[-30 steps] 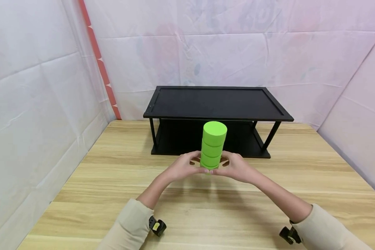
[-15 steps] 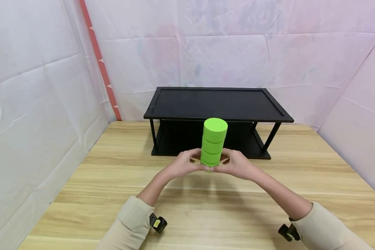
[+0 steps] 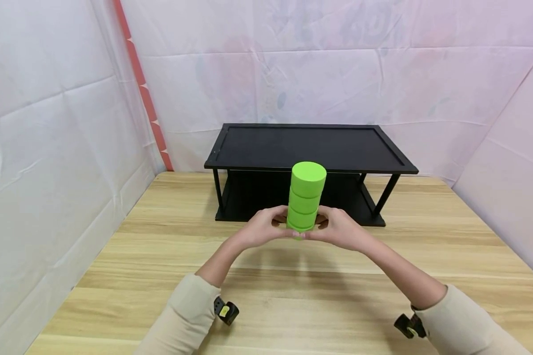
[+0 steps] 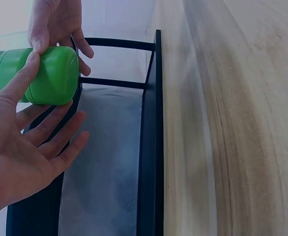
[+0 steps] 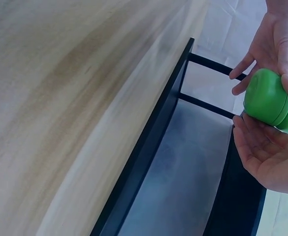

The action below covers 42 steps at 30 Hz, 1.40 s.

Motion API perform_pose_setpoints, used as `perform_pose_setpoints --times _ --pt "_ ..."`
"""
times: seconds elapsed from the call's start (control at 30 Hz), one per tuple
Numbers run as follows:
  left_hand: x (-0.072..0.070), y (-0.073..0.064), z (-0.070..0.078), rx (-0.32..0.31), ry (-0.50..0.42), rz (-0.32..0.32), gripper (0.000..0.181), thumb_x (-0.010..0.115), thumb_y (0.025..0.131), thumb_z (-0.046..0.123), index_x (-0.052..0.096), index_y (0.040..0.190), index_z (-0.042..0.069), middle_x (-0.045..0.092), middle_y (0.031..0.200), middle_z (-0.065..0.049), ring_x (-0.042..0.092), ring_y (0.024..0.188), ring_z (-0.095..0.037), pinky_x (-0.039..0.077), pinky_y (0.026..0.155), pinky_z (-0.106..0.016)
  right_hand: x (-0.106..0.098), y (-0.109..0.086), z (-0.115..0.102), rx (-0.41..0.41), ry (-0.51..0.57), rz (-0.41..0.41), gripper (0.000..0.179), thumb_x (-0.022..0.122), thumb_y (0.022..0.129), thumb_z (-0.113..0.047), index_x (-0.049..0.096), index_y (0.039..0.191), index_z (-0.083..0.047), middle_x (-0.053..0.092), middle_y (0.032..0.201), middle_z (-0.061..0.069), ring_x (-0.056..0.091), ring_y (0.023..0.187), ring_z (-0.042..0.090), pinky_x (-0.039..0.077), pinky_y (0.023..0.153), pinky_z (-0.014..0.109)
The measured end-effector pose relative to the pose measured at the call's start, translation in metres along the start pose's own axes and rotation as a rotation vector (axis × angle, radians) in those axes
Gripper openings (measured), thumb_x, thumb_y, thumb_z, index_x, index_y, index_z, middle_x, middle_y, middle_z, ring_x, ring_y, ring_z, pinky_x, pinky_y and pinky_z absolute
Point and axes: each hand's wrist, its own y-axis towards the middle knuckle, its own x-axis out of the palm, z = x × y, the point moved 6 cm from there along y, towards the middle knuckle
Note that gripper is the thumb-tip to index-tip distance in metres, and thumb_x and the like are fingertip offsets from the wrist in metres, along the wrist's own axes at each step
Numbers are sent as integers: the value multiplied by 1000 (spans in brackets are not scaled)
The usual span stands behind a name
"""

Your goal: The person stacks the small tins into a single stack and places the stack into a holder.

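Note:
A bright green ribbed cylinder [image 3: 306, 192] stands nearly upright in the air, leaning slightly, in front of the black shelf [image 3: 311, 145]. My left hand [image 3: 265, 228] grips its lower part from the left, and my right hand [image 3: 341, 230] grips it from the right. The two thumbs meet at the near side, low on the cylinder. In the left wrist view, the cylinder's rounded base [image 4: 60, 76] lies between thumb and fingers, clear of the table. The right wrist view has the same green cylinder [image 5: 267, 96] between both hands. Part of the far fingers is hidden behind it in the head view.
The two-tier black shelf stands at the back of the wooden table [image 3: 266, 315], its lower tier [image 3: 257, 197] close to the table surface. White sheeting hangs behind it and at both sides, with a red strip [image 3: 142, 84] at the left corner. Each wrist carries a small black camera [image 3: 227, 312].
Both hands have raised the green cylinder a little, moving it slightly right in the head view. Its top now overlaps the shelf's front edge more. The shelf stays in place.

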Motion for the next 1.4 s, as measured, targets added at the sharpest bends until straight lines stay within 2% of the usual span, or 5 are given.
perform_pose_setpoints --times 0.23,0.6,0.83,1.1,1.4 --pt "-6 2 4 9 12 -1 50 73 81 23 54 125 10 60 108 1 55 98 -10 46 84 -24 -5 4 -3 9 12 -8 44 77 75 -30 62 106 -4 65 92 3 62 82 16 52 67 30" --pt "-14 7 11 19 28 4 50 73 81 24 54 125 10 59 108 1 55 99 -10 47 85 -27 -14 7 -8 42 -14 -1 47 76 76 -31 60 110 -3 64 96 4 60 87 19 51 67 32" --pt "-16 11 13 27 10 16 49 73 81 22 55 124 9 60 107 0 56 98 -10 47 83 -25 -19 10 -10 51 -35 12 45 77 74 -32 62 109 -7 64 94 2 60 87 17 51 67 33" --pt "-20 14 16 10 -7 22 52 72 81 23 53 127 10 59 109 1 55 99 -10 47 82 -23 -23 13 -13 54 -4 7 45 77 75 -31 61 110 -7 64 94 3 61 87 19 51 69 34" --pt "-26 15 19 1 -54 66 48 69 84 23 53 127 12 59 111 2 55 101 -8 47 84 -23 -29 19 -14 82 -9 40 45 77 74 -33 62 109 -9 65 94 3 60 88 18 50 71 36"
